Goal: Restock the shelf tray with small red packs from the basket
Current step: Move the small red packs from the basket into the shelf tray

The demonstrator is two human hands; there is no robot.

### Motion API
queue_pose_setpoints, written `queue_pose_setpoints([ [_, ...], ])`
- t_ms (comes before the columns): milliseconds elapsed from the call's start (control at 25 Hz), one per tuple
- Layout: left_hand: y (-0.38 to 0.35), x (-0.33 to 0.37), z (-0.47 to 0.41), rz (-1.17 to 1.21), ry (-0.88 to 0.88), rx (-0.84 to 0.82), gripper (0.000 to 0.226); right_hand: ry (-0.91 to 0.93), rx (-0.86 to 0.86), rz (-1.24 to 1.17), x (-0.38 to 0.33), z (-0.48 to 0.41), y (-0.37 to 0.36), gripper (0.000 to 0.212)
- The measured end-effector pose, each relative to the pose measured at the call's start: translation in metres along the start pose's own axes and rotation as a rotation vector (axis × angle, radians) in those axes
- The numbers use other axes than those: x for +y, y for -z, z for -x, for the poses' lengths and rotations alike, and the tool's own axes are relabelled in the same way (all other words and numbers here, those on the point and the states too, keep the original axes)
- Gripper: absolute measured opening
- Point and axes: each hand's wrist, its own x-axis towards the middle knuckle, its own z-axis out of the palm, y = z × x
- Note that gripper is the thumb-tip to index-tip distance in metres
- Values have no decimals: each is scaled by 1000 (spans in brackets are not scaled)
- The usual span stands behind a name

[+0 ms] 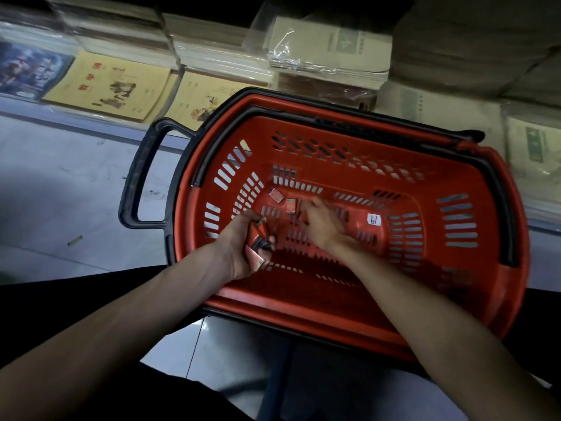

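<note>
**Both hands down in the red basket among the packs**

The red basket [349, 314] sits low in front of the person, with stock crowding its far side. Behind it are yellow-covered notebooks [106, 83] lying flat, a dark blue cover [27, 71] to their left, and plastic-wrapped stacks of pale exercise books [328, 53] further right. A black pull handle [142, 177] juts out from the basket's left end. A white sticker [374, 220] with a handwritten number is on the slotted bottom, right of the hands.

The left hand [239, 253] is curled round a handful of small red packs [258, 238], held low inside the basket. Two loose packs lie on the bottom. One [276, 195] is near the far left corner and the other [290, 205] is just beside it, at the fingertips of the right hand [321, 223]. That hand is blurred, so I cannot tell whether it grips anything.

The floor [60, 192] is pale grey tile, scuffed, with a small tan scrap [75, 240] lying on it. The light is dim.
</note>
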Motion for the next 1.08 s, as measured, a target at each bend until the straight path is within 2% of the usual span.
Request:
queue_pose_setpoints([
  [120,2,-5,-3,-24,34,-1,22,-188,110,-206,-43,-39,-9,36],
  [240,6,-12,-6,-40,58,13,24,-266,73,-144,-61,-48,-23,45],
  [440,2,-6,-6,-17,56,-16,29,-261,-2,-95,-58,-59,-48,61],
  [600,-1,3,-7,7,47,-32,27,-249,78,-171,-57,-62,-54,39],
  [720,-3,7,-6,16,31,-25,25,-214,103,-168,-56,-61,-50,31],
  [840,-5,11,-3,37,2,-26,22,-219,130,-239,-49,-61,-31,34],
  [920,-9,16,1,54,-8,-42,22,-215,154,-315,-43,-55,-9,27],
  [1000,-16,22,5,61,-33,-66,28,-199,190,-371,-38,-41,19,37],
  [1080,-27,32,10,69,-78,-91,32,-125,250,-391,-36,-22,57,38],
])
